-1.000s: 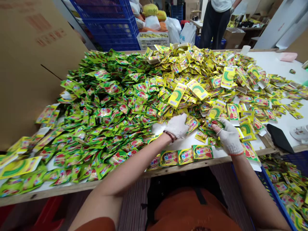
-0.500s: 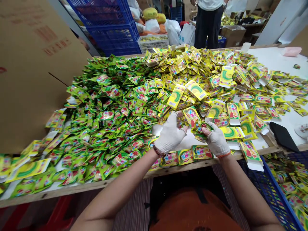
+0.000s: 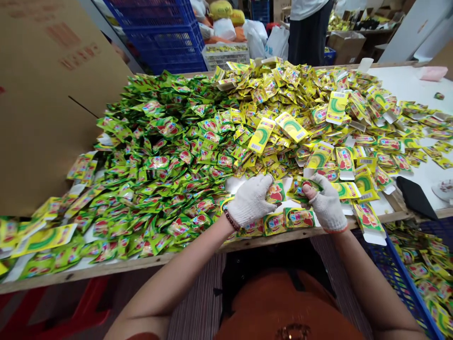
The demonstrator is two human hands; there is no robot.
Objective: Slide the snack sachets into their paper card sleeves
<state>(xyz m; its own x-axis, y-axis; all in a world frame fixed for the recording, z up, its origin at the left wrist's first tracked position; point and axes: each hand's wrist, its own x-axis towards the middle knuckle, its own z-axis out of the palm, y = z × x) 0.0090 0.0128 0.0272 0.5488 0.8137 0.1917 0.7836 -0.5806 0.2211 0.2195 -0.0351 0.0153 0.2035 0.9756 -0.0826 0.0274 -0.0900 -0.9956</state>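
My left hand (image 3: 252, 200), in a white fingerless glove with a bead bracelet at the wrist, is closed on a small printed carton (image 3: 276, 192). The carton lies sideways, with a white flap at its right end. Just right of that flap, my gloved right hand (image 3: 327, 203) pinches green and yellow sachets (image 3: 300, 188); how many is hidden. Below both hands, a row of filled-looking cartons (image 3: 299, 217) lies along the table's front edge. Behind them, flat yellow cartons (image 3: 262, 135) rest on the heap.
Green sachets (image 3: 159, 163) heap up on the left, yellow ones (image 3: 283, 89) at the back right. A large cardboard box (image 3: 46, 118) stands left. A black phone-like object (image 3: 416, 197) lies right, above a blue crate (image 3: 406, 278). Another person (image 3: 307, 33) stands behind the table.
My left hand has gone from fingers apart to gripping the carton, which has turned sideways and come lower, nearer the front row. My right hand still holds the sachets, slightly further right.
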